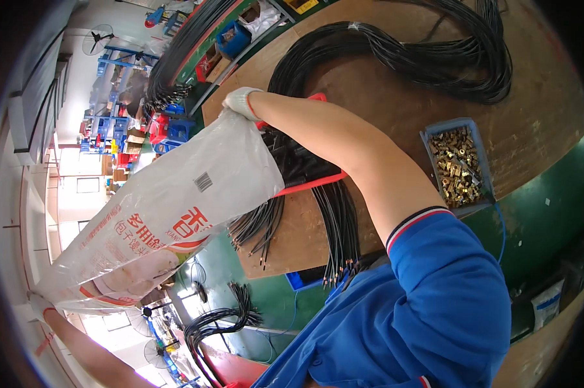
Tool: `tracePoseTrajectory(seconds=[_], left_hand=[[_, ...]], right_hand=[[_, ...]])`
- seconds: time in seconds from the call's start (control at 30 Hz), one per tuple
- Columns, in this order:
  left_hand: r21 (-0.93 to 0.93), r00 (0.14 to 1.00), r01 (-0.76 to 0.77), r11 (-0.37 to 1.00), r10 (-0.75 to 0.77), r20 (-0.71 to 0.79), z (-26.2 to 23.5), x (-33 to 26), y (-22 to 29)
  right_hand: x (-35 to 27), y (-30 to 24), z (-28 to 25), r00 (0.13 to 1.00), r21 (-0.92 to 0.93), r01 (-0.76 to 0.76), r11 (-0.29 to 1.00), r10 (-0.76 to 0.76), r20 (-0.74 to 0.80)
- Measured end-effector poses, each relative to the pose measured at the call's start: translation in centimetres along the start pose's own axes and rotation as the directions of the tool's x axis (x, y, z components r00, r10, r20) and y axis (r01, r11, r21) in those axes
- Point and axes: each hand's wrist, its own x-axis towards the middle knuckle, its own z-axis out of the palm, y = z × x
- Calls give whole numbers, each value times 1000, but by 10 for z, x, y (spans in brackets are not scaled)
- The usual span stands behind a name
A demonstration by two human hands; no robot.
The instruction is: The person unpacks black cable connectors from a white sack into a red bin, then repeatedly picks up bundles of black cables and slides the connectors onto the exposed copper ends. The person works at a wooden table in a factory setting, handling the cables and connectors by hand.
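Left hand [38, 304], gloved in white, grips the far end of a long white plastic bag [156, 213] at the lower left of the view, fingers closed on its bunched corner. That bag stretches up and to the right, off the surface's left edge, with red print and a small barcode on its side. Its other end is held by the right hand [240, 101], also in a white glove, closed on the bag's top edge just above a red tray [311, 183]. Black cables [298, 161] lie in the tray, and the bag's mouth touches or covers their left part. More cable ends [337, 233] hang over the surface's near edge below the tray, their metal tips showing. Further down, off the surface, another cable bundle [221, 320] curls near the floor.

The right forearm runs from the tray back to a blue sleeve [447, 297] with a red-and-white cuff. Behind the arm, a large coil [395, 45] of black cables loops across the far part of the brown surface [538, 116]. Toward the surface's right edge sits a blue bin [459, 165] filled with small brass fittings [457, 168]. Well apart from the bin, at the far left corner, a blue box [234, 39] sits among racks.
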Motion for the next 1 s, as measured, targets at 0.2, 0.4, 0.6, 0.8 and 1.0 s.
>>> tracePoseTrajectory(seconds=[0.2,0.4,0.6,0.8,1.0], left_hand=[[224,996,91,970,-89,-16,10,-62,-65],[-99,989,137,986,-129,77,-13,-58,-123],[413,986,152,898,-169,4,-100,-99,-204],[-36,902,422,906,-424,-78,-60,-245,-306],[10,876,482,876,-482,7,-69,-274,-334]], right_hand=[[25,-12,-11,990,-322,-88,943,119,78],[49,-14,-2,918,590,-395,704,330,221],[4,-92,30,1000,-192,16,981,-18,-10],[-55,-163,105,866,613,-23,790,321,-382],[-74,-194,162,864,585,64,809,248,-438]])
